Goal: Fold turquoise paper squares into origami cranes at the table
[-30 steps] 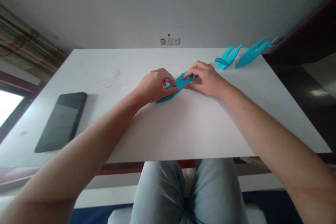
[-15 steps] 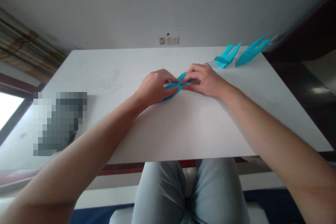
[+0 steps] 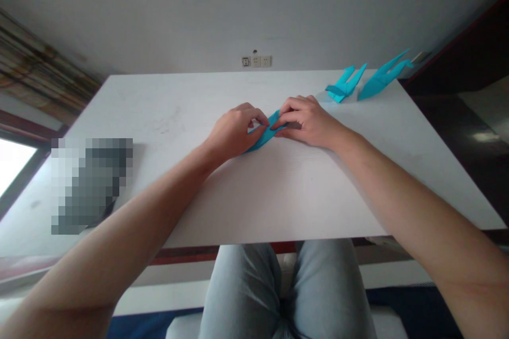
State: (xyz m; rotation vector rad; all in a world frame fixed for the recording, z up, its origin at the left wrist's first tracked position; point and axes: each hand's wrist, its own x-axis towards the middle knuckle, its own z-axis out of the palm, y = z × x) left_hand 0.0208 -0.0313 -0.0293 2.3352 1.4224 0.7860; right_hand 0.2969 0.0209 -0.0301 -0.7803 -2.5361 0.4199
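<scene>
A folded piece of blue origami paper (image 3: 262,139) lies slantwise at the middle of the white table (image 3: 278,196), partly covered by my fingers. My left hand (image 3: 237,128) pinches its near left part between thumb and fingers. At the upper right part, my right hand (image 3: 304,119) is closed on the paper, its fingertips pressing on the surface. Beyond my right hand stand two folded blue paper cranes, a smaller crane (image 3: 341,88) and, farther right, a taller crane (image 3: 382,82) with long upright points.
A pixelated, blurred-out object (image 3: 93,185) rests on the table's left side, near my left forearm. Behind the table is a grey wall with sockets (image 3: 256,61). The table's front edge runs just above my knees (image 3: 286,286).
A flap of the blue paper has been folded over between my hands, so the shape looks narrower and smoother at its middle. Both hands have barely shifted.
</scene>
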